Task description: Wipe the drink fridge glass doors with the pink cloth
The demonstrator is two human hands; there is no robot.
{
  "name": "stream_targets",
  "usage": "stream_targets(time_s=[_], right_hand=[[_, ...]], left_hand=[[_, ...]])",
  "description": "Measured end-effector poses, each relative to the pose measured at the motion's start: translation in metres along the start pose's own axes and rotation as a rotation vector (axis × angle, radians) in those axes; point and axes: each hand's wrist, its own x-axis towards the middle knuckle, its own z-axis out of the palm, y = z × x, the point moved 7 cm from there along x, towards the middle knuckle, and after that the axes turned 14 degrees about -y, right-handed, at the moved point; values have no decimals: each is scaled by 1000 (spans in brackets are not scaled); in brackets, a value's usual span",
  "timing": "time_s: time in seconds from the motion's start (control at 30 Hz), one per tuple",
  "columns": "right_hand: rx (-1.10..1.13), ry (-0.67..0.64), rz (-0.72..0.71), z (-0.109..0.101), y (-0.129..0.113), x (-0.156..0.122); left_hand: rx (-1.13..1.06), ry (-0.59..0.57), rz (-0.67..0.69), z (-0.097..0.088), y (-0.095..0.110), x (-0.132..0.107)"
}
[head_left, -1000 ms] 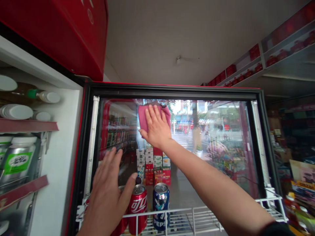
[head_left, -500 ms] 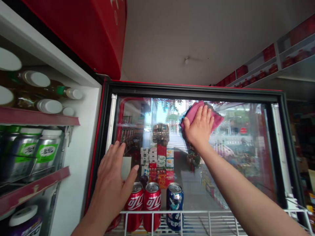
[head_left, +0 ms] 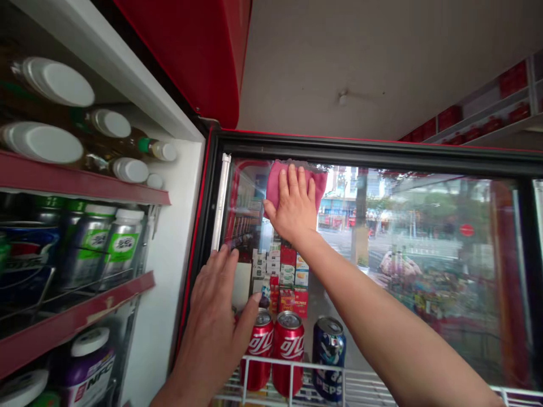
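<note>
My right hand [head_left: 293, 203] presses a pink cloth [head_left: 274, 180] flat against the inside of the fridge door's glass [head_left: 424, 249], near its top left corner. Its fingers lie stretched out over the cloth. My left hand [head_left: 216, 316] rests flat and open on the glass lower down, beside the door's left frame, holding nothing. Just right of that hand, two red cola cans [head_left: 278, 353] and a blue Pepsi can [head_left: 328, 359] stand in the door's white wire rack [head_left: 360, 384].
The open fridge's shelves [head_left: 85, 198] at left hold bottles lying on their sides [head_left: 55, 85] and upright drinks [head_left: 114, 243]. The red fridge top [head_left: 195, 51] hangs overhead. Red boxes line a high wall shelf [head_left: 479, 121] at right. Shop and street show through the glass.
My right hand slid the pink cloth to the right along the top of the glass, then back to the left. My left hand stayed on the glass. The view shifted leftward.
</note>
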Motion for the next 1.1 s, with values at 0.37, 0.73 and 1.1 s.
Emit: stream_targets(time_s=[0.37, 0.73, 1.1], right_hand=[[44, -13, -232, 6, -69, 24], [61, -161, -423, 49, -119, -58], [14, -107, -397, 20, -103, 11]], left_hand=[[65, 13, -48, -24, -17, -24], [101, 17, -80, -37, -23, -44], [110, -29, -98, -43, -21, -56]])
